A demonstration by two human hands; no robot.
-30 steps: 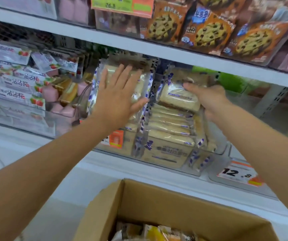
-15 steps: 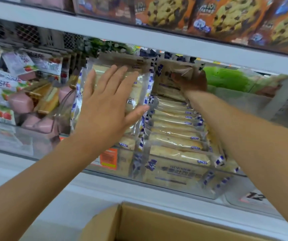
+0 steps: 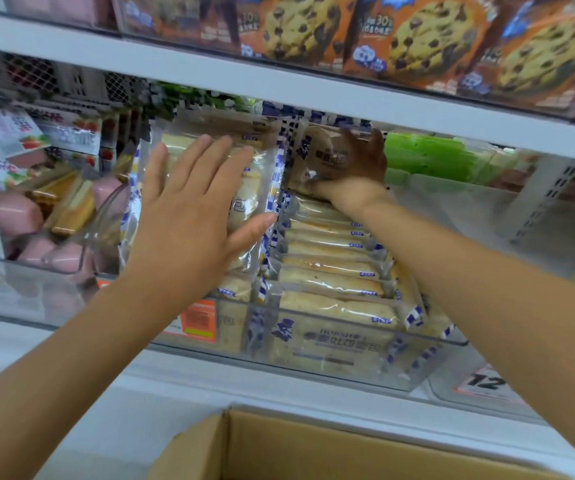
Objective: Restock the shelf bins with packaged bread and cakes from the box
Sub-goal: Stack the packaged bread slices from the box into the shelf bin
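A clear shelf bin (image 3: 428,367) holds several packaged toast breads with blue-and-white checked edges. My left hand (image 3: 192,216) lies flat with straight fingers against the upright stack of bread packs (image 3: 255,188) on the bin's left side. My right hand (image 3: 355,168) reaches deep under the upper shelf and grips one bread pack (image 3: 324,157) at the back of the right-hand row (image 3: 331,268). The cardboard box (image 3: 314,448) stands below, with only its top edge in view.
Strawberry-printed packs and pink cakes (image 3: 19,216) fill the bin to the left. Green packs (image 3: 431,157) lie at the back right. Cookie boxes (image 3: 428,39) line the shelf above. A price tag (image 3: 487,382) hangs at the lower right shelf edge.
My right hand has pushed its bread pack from the front of the row up to the back of the bin. My left hand stays pressed on the left stack. The view has tilted up.
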